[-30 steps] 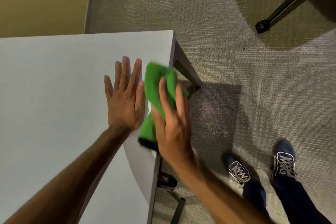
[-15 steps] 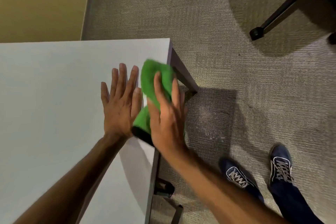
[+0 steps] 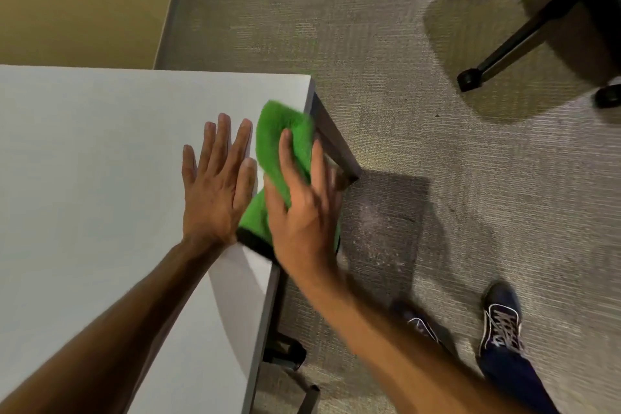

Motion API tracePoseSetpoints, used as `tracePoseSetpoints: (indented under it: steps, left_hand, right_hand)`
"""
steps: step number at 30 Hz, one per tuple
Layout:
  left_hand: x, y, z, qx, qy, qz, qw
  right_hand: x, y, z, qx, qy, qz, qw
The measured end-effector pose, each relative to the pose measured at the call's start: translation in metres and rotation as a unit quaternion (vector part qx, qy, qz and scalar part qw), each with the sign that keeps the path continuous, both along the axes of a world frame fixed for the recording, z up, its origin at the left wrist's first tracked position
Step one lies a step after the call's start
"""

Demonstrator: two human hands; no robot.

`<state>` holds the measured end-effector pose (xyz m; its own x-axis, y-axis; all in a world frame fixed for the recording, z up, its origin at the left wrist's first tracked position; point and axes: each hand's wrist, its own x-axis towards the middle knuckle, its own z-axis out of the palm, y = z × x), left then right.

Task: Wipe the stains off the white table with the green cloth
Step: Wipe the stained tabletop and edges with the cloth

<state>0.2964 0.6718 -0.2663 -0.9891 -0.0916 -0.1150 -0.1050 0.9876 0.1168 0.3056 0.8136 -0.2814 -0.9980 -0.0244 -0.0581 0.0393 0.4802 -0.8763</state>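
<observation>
Right now, head view only. Left hand (image 3: 215, 188) is laid flat on the white table (image 3: 100, 144) near its R edge, fingers straight and close together, nothing held. Right hand (image 3: 302, 212) is pressed down on the green cloth (image 3: 282, 138), fingers fairly straight over the top. It's blurred, so a finer grip can't be told.

Cloth is bunched at the table's R edge near the far corner, partly hanging past the edge above the dark table leg (image 3: 336, 148). Its black-trimmed near end sits btw. the two hands. No stains can be made out on the tabletop. Grey carpet (image 3: 403, 44), an office chair base (image 3: 510, 40) and dark blue sneakers (image 3: 500, 323) are seen to the R.

Risks, as judged:
- W/ so much cloth off the edge, it could be swept onto the carpet if a stroke is carried further R.
- Little contact is given by the bunched wad, so marks may be missed.
- Knuckles could be knocked on the leg.
</observation>
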Motion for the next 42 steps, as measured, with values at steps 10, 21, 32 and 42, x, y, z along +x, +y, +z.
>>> tracePoseSetpoints:
  steps: [10, 21, 32, 42]
  left_hand:
    - [-0.002, -0.001, -0.001, -0.010, 0.000, -0.007, 1.000]
    - [-0.003, 0.001, -0.003, -0.005, -0.006, 0.009, 1.000]
    - [-0.005, 0.006, 0.003, -0.009, -0.020, 0.015, 1.000]
    - [-0.013, 0.012, 0.011, 0.008, -0.052, 0.032, 0.998]
  right_hand:
    - [0.065, 0.018, 0.008, -0.014, -0.035, 0.083, 0.996]
    - [-0.074, 0.013, 0.004, -0.061, -0.039, 0.032, 0.997]
    - [-0.125, 0.063, 0.003, -0.163, -0.071, 0.132, 0.975]
    - [-0.212, 0.080, 0.009, -0.172, -0.189, 0.210, 0.944]
